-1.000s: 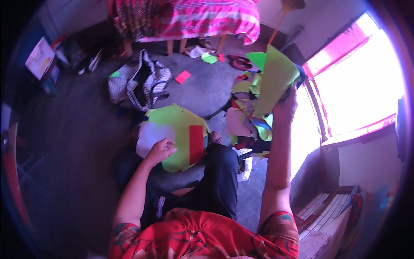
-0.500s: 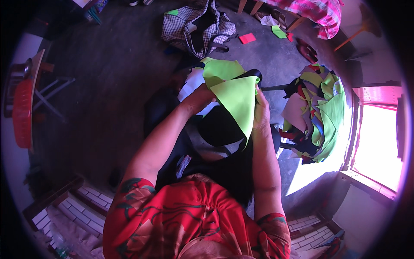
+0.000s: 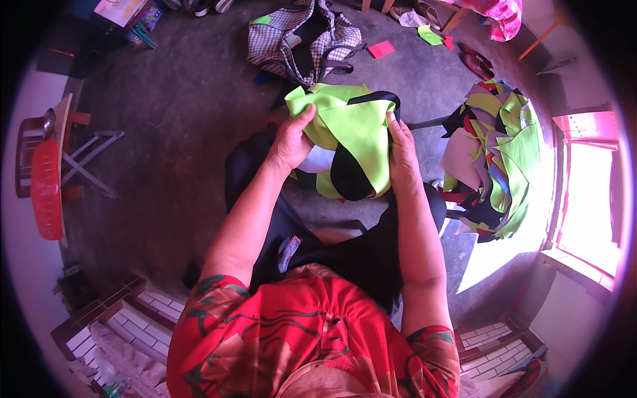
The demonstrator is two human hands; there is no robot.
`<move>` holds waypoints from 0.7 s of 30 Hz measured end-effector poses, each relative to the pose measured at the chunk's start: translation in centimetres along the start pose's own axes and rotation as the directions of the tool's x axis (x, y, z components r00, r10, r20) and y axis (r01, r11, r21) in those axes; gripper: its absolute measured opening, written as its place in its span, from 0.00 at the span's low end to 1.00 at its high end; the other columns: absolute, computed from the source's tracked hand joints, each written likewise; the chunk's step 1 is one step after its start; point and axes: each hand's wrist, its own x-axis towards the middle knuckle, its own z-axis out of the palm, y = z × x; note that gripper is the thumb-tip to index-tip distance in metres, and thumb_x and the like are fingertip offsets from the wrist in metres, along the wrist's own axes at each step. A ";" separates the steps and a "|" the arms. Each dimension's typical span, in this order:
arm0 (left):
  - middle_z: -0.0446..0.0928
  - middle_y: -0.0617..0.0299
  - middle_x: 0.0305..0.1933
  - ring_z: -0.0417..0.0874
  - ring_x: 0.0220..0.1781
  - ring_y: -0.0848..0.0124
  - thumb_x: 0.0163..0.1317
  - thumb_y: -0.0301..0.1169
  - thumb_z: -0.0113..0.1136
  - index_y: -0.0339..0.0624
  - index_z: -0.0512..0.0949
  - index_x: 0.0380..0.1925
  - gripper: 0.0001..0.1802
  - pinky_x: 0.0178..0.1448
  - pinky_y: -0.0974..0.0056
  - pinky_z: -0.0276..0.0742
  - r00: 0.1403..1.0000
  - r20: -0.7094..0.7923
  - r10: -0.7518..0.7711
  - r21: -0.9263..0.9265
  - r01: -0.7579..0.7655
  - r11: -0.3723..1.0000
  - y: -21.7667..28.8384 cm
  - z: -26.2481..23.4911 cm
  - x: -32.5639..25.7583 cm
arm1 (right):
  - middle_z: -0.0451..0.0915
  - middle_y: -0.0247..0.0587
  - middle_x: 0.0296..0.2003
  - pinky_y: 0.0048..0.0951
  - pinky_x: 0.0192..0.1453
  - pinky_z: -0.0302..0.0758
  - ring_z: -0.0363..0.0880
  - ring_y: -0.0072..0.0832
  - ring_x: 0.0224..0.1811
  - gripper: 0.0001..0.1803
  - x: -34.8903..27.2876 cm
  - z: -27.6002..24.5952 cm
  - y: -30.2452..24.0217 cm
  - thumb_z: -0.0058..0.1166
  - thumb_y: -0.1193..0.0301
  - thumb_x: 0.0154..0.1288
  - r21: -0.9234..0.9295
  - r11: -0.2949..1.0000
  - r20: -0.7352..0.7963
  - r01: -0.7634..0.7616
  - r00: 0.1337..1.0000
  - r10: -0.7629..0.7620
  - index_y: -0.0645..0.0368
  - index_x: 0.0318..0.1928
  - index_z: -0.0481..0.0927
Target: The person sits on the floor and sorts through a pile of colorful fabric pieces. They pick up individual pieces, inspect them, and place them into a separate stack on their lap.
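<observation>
A bundle of cloth pieces, lime green (image 3: 355, 126) on top with black and pale ones among them, is held above my lap between both hands. My left hand (image 3: 292, 142) is closed on the bundle's left side, its thumb lying over the green cloth. On the opposite side, my right hand (image 3: 403, 149) grips the edge with the thumb on top; its other fingers are mostly hidden. A black piece (image 3: 350, 174) hangs below the green, and a dark band curves over the far right corner.
A large heap of cut cloth pieces (image 3: 494, 159) stands at the right, near a bright window (image 3: 590, 205). Beyond the bundle lies a checked bag (image 3: 279, 46) on the floor, with a red scrap (image 3: 381, 50) beside it. At left, a table carries a red basin (image 3: 45, 189).
Both hands have moved away from my body and slightly right, carrying the bundle with them. The left hand's thumb now shows on top, and the green cloth lies broader across the bundle.
</observation>
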 end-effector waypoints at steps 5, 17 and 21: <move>0.75 0.62 0.51 0.73 0.55 0.67 0.64 0.43 0.52 0.43 0.71 0.50 0.20 0.62 0.59 0.63 0.987 -0.094 0.132 -0.079 -0.139 0.987 0.7 -0.9 0.1 | 0.81 0.36 0.32 0.24 0.35 0.78 0.80 0.23 0.29 0.15 0.5 -0.7 -0.4 0.50 0.60 0.66 -0.019 0.997 -0.063 0.068 0.996 -0.070 0.59 0.41 0.76; 0.74 0.59 0.50 0.74 0.53 0.69 0.63 0.41 0.55 0.39 0.68 0.53 0.23 0.57 0.57 0.69 0.915 -0.225 0.336 0.199 -0.295 0.935 1.3 -0.6 0.4 | 0.78 0.45 0.40 0.37 0.44 0.79 0.80 0.35 0.39 0.17 2.1 -4.2 -2.0 0.50 0.62 0.66 0.093 0.955 -0.392 0.281 0.892 -0.224 0.64 0.46 0.71; 0.75 0.61 0.46 0.76 0.47 0.72 0.61 0.34 0.57 0.38 0.70 0.50 0.19 0.51 0.64 0.69 0.802 -0.273 0.531 0.508 -0.349 0.788 2.9 0.6 1.6 | 0.78 0.45 0.40 0.37 0.45 0.79 0.80 0.35 0.40 0.16 1.6 -4.2 -2.2 0.49 0.63 0.67 0.131 0.940 -0.373 0.314 0.895 -0.247 0.64 0.46 0.72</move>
